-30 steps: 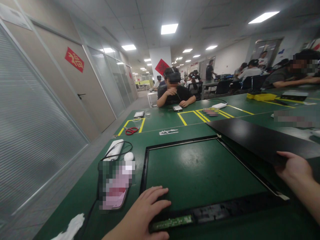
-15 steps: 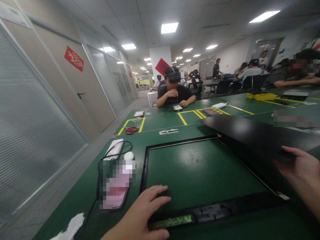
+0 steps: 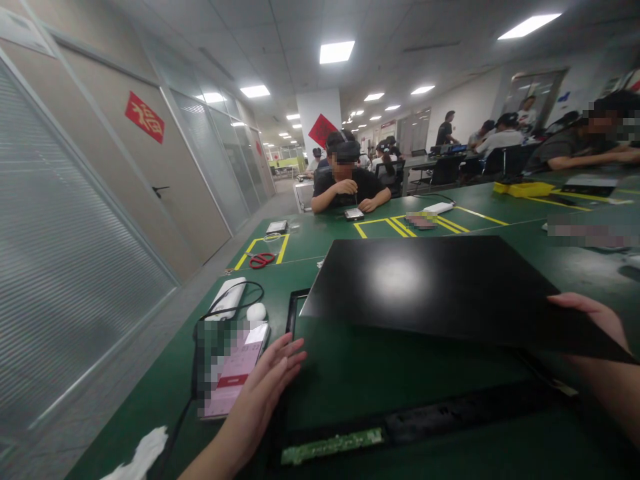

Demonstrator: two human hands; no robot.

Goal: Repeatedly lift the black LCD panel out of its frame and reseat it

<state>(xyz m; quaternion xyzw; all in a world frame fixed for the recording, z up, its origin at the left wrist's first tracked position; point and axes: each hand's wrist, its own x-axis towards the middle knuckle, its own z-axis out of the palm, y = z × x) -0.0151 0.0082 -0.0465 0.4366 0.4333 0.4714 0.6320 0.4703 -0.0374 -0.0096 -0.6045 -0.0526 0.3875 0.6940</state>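
Note:
My right hand grips the right edge of a thin, flat black panel, thumb on top and the other fingers hidden underneath. The panel is held above a black rectangular frame lying on the green table, and covers much of it. A narrow green circuit board sits at the near left of that frame. With fingers stretched out and nothing in them, my left hand hovers by the frame's left side. Beside it lies a phone with a pink screen, partly blurred out.
A white power bank with a black cable and a small white case lie on the left. Red-handled scissors lie beyond them. Across the table, a person works on a small device. Crumpled white tissue is at the near left.
My right hand has brought the black panel leftward over the frame, hiding its far side. My left hand has moved up and left, off the circuit board end.

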